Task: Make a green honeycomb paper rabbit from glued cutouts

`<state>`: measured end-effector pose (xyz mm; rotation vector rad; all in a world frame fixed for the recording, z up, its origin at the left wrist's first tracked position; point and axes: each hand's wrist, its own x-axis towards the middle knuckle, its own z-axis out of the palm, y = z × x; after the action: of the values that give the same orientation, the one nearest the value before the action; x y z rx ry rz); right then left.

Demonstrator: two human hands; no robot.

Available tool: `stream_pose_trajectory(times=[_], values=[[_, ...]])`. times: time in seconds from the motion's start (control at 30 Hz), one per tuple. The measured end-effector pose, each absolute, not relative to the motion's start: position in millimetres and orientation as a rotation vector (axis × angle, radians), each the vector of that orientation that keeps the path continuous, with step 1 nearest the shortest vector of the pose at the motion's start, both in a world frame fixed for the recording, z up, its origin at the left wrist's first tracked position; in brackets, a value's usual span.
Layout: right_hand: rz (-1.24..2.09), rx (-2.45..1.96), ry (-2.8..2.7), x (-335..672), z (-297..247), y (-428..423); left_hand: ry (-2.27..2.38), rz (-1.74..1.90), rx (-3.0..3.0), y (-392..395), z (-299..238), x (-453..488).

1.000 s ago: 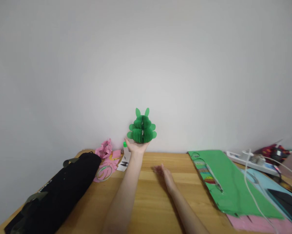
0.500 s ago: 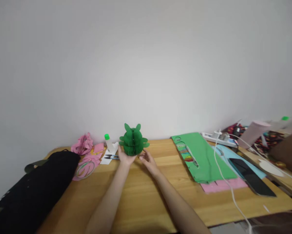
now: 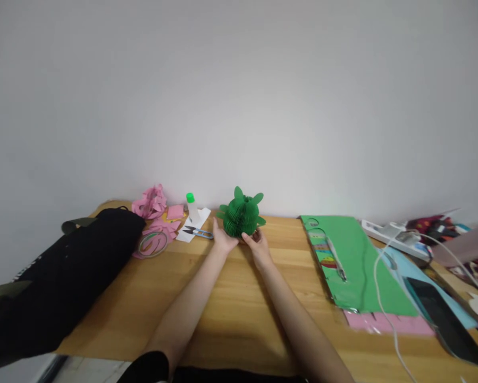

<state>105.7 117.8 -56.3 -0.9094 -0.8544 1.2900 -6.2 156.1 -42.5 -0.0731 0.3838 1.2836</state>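
A green pleated-paper ball [image 3: 242, 217], with leaf-like paper pieces sticking out at its top and sides, is between my hands near the back of the table. My left hand [image 3: 224, 239] cups it from the lower left, its thumb along the side. My right hand [image 3: 258, 247] grips the lower right, with the thumb on the front; its other fingers are partly hidden. Left of my left hand are blue-handled thread snips [image 3: 199, 232] and a green-capped glue bottle [image 3: 192, 207] on white paper [image 3: 185, 235].
Crumpled pink paper [image 3: 151, 201], a roll of tape [image 3: 153, 243] and a black bag [image 3: 91, 271] lie at left. To the right are green sheets [image 3: 354, 266] with a pen [image 3: 336, 259], a phone [image 3: 442, 316], a power strip [image 3: 394, 238] and a white cable [image 3: 378, 282].
The view has shifted. The paper ball has tipped so that its top shows more. My right hand has closed in on it, its thumb now against the front.
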Motion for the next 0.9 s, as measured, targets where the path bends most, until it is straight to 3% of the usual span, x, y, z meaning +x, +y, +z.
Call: stream_pose_trajectory(times=[0.3,0.47,0.63,0.9], values=[[1.248,-1.004,-0.856,83.2,-68.6,128.4,0.418,1.468,-0.137,157.2,-31.5,-29.0],[1.041,-1.092,-0.964,88.4,-58.0,125.5,0.417,1.508,-0.101,156.0,-33.5,-39.2],[0.733,-1.101,-1.42,106.9,-23.7,144.5,0.412,1.502,-0.028,155.5,-31.1,-39.7],[0.933,-0.959,-1.601,122.4,4.2,185.8,0.442,1.486,0.041,154.9,-16.1,-32.1]])
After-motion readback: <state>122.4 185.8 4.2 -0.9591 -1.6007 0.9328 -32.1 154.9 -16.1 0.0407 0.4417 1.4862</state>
